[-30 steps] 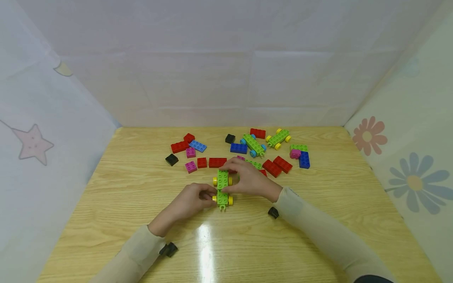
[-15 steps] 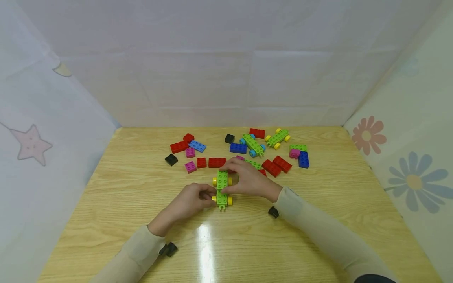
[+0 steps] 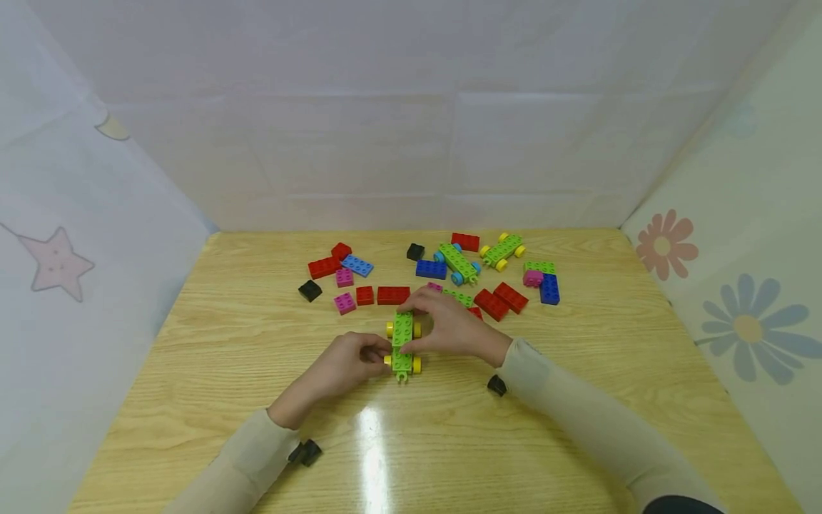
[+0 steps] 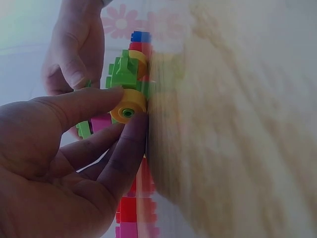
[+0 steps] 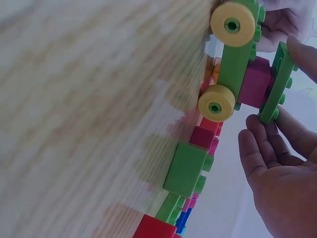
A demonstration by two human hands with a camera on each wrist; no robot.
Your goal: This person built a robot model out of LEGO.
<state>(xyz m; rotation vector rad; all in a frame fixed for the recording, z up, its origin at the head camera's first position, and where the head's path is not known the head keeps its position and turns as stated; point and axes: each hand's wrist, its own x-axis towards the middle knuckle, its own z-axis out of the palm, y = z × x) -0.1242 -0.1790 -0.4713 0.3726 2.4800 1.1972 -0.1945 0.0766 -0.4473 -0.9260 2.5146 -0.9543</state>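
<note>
A green toy car base (image 3: 402, 365) with yellow wheels stands on the table between both hands, pointing away from the person. In the right wrist view, a magenta brick (image 5: 255, 82) sits on the base, and a thin green plate (image 5: 278, 82) lies over that brick, tilted against the base. My right hand (image 3: 452, 325) reaches over from the right and pinches this plate at its two ends, thumb at the near end. With thumb and fingers, my left hand (image 3: 349, 360) grips the near left yellow wheel (image 4: 130, 105) of the base.
Beyond the hands lie loose bricks, among them a long red brick (image 3: 393, 295), a blue brick (image 3: 431, 269) and a black brick (image 3: 310, 290). Two more wheeled bases, one with blue wheels (image 3: 457, 278), one with yellow wheels (image 3: 501, 264), stand at the back right.
</note>
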